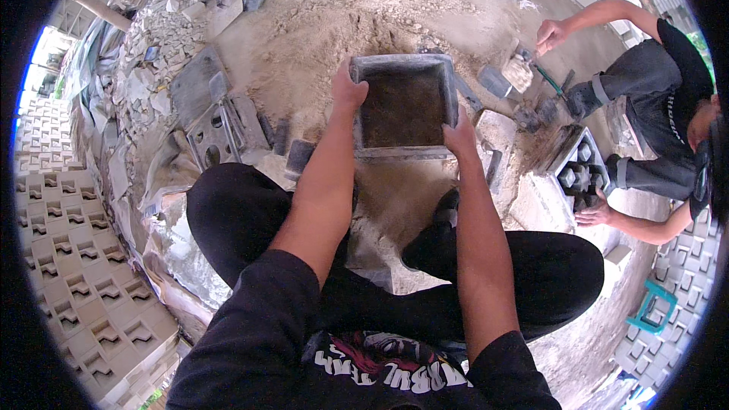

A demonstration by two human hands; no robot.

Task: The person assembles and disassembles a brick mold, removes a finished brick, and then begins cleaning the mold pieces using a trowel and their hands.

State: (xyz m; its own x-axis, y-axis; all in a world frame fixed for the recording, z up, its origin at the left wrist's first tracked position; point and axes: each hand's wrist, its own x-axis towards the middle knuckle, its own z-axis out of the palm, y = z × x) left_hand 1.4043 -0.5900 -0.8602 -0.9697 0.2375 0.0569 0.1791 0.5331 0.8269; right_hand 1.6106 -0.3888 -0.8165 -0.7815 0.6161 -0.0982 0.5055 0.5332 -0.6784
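In front of me is a square grey mould (pixel 402 154) with raised walls and a dark brown surface inside. Whether that surface is its floor or a filling, I cannot tell. My left hand (pixel 348 93) is closed on its left wall near the far corner, thumb over the rim. On the opposite side my right hand (pixel 459 137) grips the right wall closer to the near corner. The far fingers of both hands are hidden behind the walls. Loose pale sand (pixel 304 68) lies around and beyond the mould.
To the right sits a co-worker (pixel 653 76), one hand at a mould with star-shaped cores (pixel 581 175). Grey plates with round holes (pixel 213 137) lie at left, near broken rubble (pixel 152 83). Stacked pale blocks (pixel 83 258) stand far left; a teal stool (pixel 653 307) is at right.
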